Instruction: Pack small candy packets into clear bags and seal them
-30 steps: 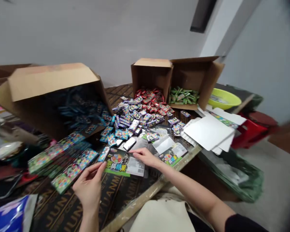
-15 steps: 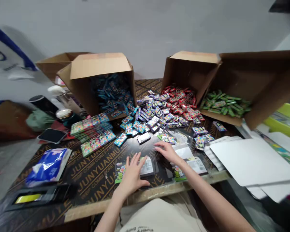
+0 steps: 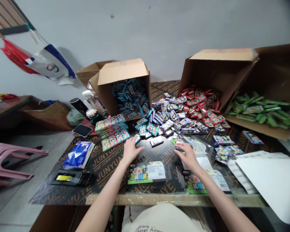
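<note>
My left hand (image 3: pixel 131 150) reaches to a small blue candy packet (image 3: pixel 137 138) at the near edge of the pile; its thumb stands apart and its fingertips are partly hidden. My right hand (image 3: pixel 187 156) has its fingers curled about a small purple candy packet (image 3: pixel 181 146). Between the hands lies a silvery-faced packet (image 3: pixel 157 140). Nearer me, a clear printed bag (image 3: pixel 147 173) with a green edge lies flat. A second printed bag (image 3: pixel 218 180) is partly under my right forearm. Loose purple packets (image 3: pixel 168 111) are heaped behind the hands.
Cardboard boxes on their sides hold blue packets (image 3: pixel 129 95), red packets (image 3: pixel 203 100) and green packets (image 3: pixel 263 108). Stacked packet rows (image 3: pixel 114 140), a phone (image 3: pixel 82 130), a blue tissue pack (image 3: pixel 78 154) and a tape dispenser (image 3: pixel 71 178) stand left. White sheets (image 3: pixel 270 180) lie right.
The view has turned left, so things sit further right. My left hand has moved forward from the printed bag to the blue packet. My right hand has closed in on the purple packet.
</note>
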